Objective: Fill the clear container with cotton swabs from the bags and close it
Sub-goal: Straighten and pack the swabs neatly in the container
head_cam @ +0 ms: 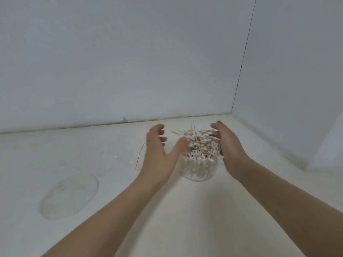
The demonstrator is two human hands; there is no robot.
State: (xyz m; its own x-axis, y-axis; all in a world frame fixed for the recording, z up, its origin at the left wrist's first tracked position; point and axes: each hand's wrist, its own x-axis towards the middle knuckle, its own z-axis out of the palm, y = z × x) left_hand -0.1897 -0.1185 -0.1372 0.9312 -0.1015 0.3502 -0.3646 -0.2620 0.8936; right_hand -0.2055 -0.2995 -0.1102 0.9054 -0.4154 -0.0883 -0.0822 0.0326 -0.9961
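Observation:
A clear round container (199, 172) stands on the pale table, heaped with wooden-stick cotton swabs (199, 143) that stick out above its rim in a loose pile. My left hand (160, 152) hovers at its left side with fingers spread, the thumb close to the swabs. My right hand (225, 143) is cupped against the right side of the pile, fingers apart, touching the swabs. Neither hand holds anything. A clear round lid (69, 196) lies flat on the table to the left, well apart from the container.
An empty clear plastic bag (122, 158) with a red strip (140, 154) lies on the table left of my left hand. White walls meet in a corner behind and to the right (232, 112).

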